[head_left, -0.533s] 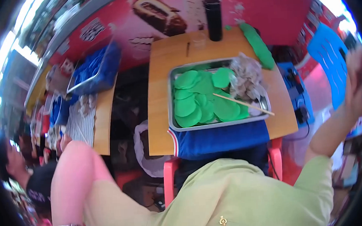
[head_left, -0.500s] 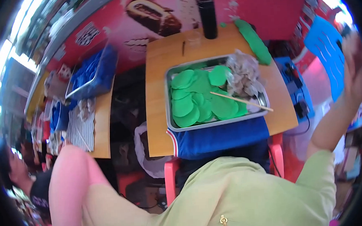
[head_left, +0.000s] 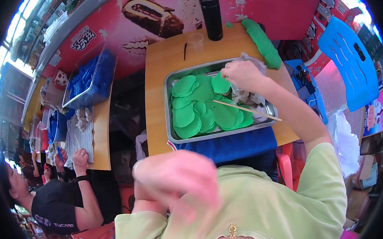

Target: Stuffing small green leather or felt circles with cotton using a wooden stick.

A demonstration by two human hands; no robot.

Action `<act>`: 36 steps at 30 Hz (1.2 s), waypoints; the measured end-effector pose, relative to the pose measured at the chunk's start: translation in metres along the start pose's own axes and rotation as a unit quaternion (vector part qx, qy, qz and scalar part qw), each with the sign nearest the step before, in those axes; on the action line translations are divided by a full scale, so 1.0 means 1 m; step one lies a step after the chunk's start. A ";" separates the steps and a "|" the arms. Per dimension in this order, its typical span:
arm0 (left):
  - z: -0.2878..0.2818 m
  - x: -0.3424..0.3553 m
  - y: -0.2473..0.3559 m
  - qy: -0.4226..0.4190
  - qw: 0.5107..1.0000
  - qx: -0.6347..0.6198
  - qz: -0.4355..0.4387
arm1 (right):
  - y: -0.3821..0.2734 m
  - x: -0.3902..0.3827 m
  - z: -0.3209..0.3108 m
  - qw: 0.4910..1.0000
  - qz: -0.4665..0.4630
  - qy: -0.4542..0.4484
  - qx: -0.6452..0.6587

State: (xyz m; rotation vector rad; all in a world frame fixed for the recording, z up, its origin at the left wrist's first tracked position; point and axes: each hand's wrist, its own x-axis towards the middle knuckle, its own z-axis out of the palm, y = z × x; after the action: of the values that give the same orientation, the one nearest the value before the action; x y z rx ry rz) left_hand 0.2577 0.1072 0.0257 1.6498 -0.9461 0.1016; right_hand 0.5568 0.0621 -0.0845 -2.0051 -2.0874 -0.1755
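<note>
Thin green discs (head_left: 187,115) lie overlapping in a shallow metal tray (head_left: 171,135) in front of me. My right hand (head_left: 243,77) reaches over the tray's far right part, its bent fingertips pinched at the edge of one green disc (head_left: 218,84). Beneath that hand sits a crumpled clear plastic bag (head_left: 254,98), partly hidden. A thin wooden stick (head_left: 247,110) lies slantwise across discs and tray rim. Smeared by motion, my left hand (head_left: 181,176) is in front of my chest, short of the tray; its fingers do not show clearly.
Behind the tray stand a black bottle (head_left: 212,21), a clear cup (head_left: 195,43) and a long green roll (head_left: 262,44). Blue cloth (head_left: 227,147) hangs at the table's near edge. A blue chair (head_left: 349,63) is right; a co-worker (head_left: 66,204) sits left beside a bin of blue pieces (head_left: 88,84).
My right hand has come from the blue chair back to the discs in the tray. My left arm has swung in from the left to before my chest. The view has shifted slightly.
</note>
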 end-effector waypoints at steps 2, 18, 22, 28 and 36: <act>0.010 -0.008 -0.034 0.058 0.985 0.087 -0.134 | 0.003 -0.003 0.003 0.998 0.034 -0.048 -0.004; 0.048 -0.075 -0.085 0.514 0.794 -0.175 -0.274 | -0.028 0.014 -0.028 0.925 0.217 0.021 0.312; 0.030 -0.059 -0.102 0.597 0.751 -0.102 -0.262 | -0.056 -0.002 -0.022 0.799 0.180 0.056 0.571; 0.014 -0.049 -0.115 0.645 0.735 -0.105 -0.181 | -0.091 -0.018 -0.013 0.685 0.198 0.042 0.700; 0.018 -0.052 -0.122 0.656 0.712 -0.184 -0.170 | -0.101 -0.027 -0.004 0.673 0.211 0.046 0.708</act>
State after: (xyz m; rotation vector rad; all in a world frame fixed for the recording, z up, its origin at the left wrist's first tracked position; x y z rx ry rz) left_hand 0.2916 0.1192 -0.1035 0.9300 0.4349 0.6835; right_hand 0.4573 0.0300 -0.0797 -1.2094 -0.8605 1.0587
